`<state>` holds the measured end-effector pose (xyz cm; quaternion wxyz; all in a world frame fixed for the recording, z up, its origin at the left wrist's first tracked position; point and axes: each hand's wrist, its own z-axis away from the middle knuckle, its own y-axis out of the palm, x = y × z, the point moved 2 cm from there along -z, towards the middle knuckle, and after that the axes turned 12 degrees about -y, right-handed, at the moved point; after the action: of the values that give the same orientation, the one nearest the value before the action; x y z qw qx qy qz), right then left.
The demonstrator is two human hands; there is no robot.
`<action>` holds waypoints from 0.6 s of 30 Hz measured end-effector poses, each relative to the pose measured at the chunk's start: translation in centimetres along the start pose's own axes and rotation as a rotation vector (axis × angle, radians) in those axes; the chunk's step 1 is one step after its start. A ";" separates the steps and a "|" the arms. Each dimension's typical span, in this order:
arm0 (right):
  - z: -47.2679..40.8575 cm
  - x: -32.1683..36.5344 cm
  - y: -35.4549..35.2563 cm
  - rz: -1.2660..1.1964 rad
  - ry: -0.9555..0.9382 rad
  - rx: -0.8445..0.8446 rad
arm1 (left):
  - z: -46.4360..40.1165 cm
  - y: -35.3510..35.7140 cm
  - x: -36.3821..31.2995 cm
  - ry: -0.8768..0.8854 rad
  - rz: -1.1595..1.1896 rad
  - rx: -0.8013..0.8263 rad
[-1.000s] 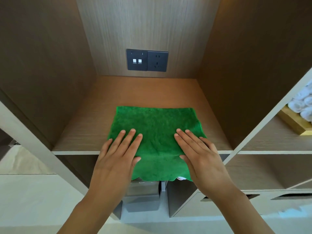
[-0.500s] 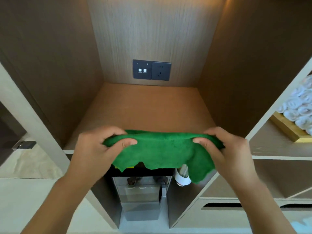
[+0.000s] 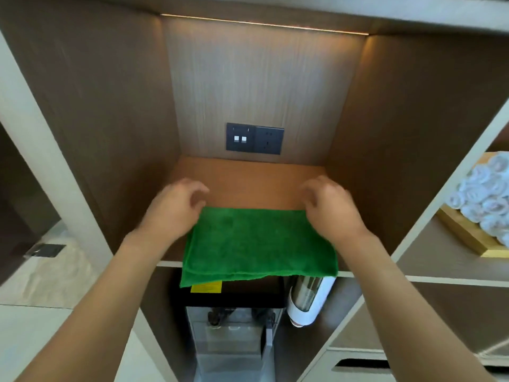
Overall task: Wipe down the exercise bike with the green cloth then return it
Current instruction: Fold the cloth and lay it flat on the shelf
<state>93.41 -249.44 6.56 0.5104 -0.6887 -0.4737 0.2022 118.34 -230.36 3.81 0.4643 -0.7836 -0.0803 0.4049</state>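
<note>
Two hands reach into a wooden shelf [image 3: 248,183] where the green cloth [image 3: 259,244] lies folded, its front edge hanging a little over the shelf's lip. The left hand [image 3: 176,208] and the right hand [image 3: 327,208] are blurry at the cloth's back corners; their fingers curl loosely, and I cannot tell if they pinch the cloth or have let go. The cloth hides part of a yellow label [image 3: 206,286] below. A wooden tray [image 3: 465,235] on the right holds rolled white towels [image 3: 484,197], cut off by the edge.
</note>
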 end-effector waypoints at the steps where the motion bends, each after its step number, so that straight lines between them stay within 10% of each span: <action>1: 0.9 1.6 0.3 -0.064 -0.036 -0.018 | 1.1 0.5 -0.8 0.083 0.040 0.027; 5: 4.0 7.0 3.6 -0.130 -0.066 0.224 | 4.0 4.4 -2.9 0.302 0.019 0.270; 18: 2.6 1.3 4.7 -0.158 -0.296 0.447 | 8.0 1.9 -4.2 0.024 -0.465 0.335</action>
<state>94.17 -247.14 1.60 0.5891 -0.4828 -0.5388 0.3599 109.38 -228.23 2.71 0.6687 -0.6612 -0.1844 0.2859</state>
